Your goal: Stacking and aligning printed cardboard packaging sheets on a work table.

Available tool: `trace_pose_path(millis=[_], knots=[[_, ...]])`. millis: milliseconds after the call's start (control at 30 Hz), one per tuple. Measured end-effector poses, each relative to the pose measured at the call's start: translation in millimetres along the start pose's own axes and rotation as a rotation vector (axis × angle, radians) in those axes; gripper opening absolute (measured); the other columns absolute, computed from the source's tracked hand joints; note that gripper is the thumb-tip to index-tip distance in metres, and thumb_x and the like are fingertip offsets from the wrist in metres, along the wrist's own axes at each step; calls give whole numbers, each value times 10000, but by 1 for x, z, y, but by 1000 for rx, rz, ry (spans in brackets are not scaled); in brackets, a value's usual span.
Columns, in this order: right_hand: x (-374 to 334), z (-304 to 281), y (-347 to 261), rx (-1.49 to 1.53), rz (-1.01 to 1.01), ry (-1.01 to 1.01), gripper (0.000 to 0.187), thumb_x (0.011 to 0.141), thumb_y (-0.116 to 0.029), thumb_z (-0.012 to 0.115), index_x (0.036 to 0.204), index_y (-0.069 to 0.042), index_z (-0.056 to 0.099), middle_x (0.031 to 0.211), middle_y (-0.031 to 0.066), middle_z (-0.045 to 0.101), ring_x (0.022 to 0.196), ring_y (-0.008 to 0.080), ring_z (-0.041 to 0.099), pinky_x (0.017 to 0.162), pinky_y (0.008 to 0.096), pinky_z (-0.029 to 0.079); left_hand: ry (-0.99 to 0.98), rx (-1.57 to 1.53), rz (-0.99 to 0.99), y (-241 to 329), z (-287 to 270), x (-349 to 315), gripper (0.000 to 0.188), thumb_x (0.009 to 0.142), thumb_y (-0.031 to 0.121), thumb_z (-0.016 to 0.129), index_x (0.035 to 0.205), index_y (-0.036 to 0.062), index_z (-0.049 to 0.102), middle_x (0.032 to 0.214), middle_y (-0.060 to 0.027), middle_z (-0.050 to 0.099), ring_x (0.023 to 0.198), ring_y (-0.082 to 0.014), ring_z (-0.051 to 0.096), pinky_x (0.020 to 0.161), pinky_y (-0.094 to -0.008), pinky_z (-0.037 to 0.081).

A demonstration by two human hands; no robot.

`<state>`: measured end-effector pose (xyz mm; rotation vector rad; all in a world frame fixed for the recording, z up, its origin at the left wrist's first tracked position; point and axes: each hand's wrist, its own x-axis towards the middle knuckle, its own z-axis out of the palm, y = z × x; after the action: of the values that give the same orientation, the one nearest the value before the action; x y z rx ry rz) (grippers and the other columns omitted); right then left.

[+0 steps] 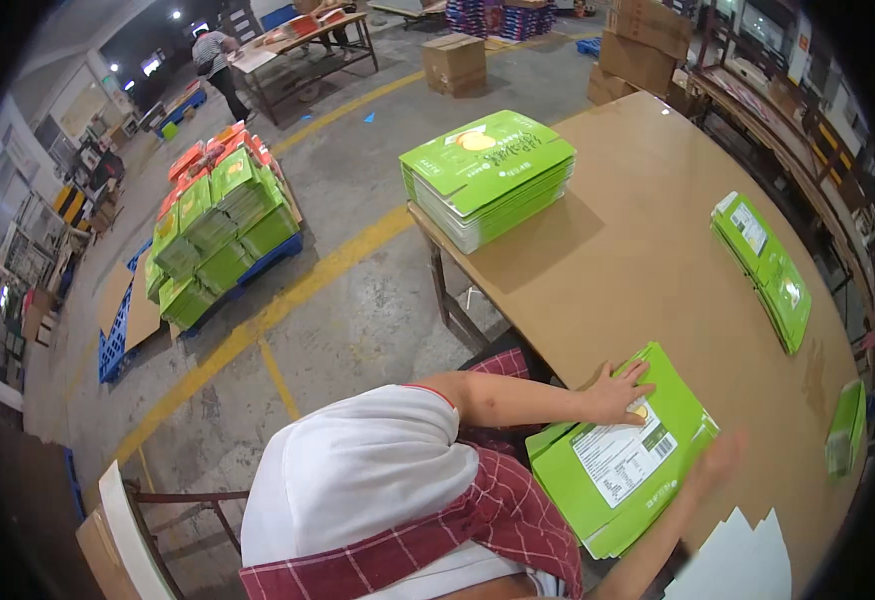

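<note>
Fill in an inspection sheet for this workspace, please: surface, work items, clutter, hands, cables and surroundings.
Surface: brown tabletop, smooth, light brown.
Work items: green carton with a white label panel, lying flat at the near table edge; carton stack at the far left corner; more green packaging toward the right edge.
Clutter: white sheets with a jagged outline, lower right.
Hands: left hand rests on the carton, fingers spread; right hand is blurred beside its right edge, contact unclear.
Cables: nothing seen.
Surroundings: blue pallet with green and red cartons; brown box on the floor; a person standing in the background.
</note>
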<state>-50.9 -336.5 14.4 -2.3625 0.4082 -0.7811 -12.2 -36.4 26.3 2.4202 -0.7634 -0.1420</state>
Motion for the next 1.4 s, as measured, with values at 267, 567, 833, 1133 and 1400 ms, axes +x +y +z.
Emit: trace_pose_path(millis=[267, 567, 833, 1133, 1400], knots=[[-115, -175, 206, -995, 665, -260, 745, 782, -625, 365, 1348, -170, 199, 1225, 219, 400, 1081, 429, 406, 865, 515, 361, -73, 9, -3, 1, -1, -1, 689, 759, 508, 520, 1292, 119, 320, 1377, -217, 124, 1295, -324, 102, 928, -577, 197], [-129, -163, 118, -739, 469, -494, 453, 831, -77, 467, 1271, -89, 358, 1116, 245, 492, 982, 365, 498, 804, 399, 420, -85, 15, -10, 0, -1, -4, 686, 770, 523, 502, 1296, 124, 317, 1371, -229, 130, 1291, -341, 106, 931, -569, 210], [-99, -183, -191, 799, 405, -332, 517, 729, -84, 538, 1195, 54, 362, 1039, 160, 529, 890, 211, 561, 781, 293, 451, 3, 131, 95, 3, -3, -4, 671, 777, 508, 492, 1273, 81, 344, 1375, -187, 165, 1290, -316, 126, 921, -585, 206], [-135, -100, -154, 1092, 726, -406, 532, 725, -5, 473, 1231, 54, 321, 1091, 172, 510, 939, 250, 548, 814, 322, 455, -173, -758, -55, -15, -9, 19, 805, 784, 579, 423, 1348, 80, 140, 1392, -170, 153, 1309, -312, 41, 949, -629, 118], [-148, -72, -154, 1162, 877, -392, 494, 754, 48, 449, 1231, 35, 325, 1137, 158, 485, 1010, 257, 514, 849, 357, 441, -167, -479, -67, 10, -21, 2, 837, 759, 613, 431, 1359, 117, 125, 1382, -235, 101, 1297, -359, 42, 952, -632, 95]])
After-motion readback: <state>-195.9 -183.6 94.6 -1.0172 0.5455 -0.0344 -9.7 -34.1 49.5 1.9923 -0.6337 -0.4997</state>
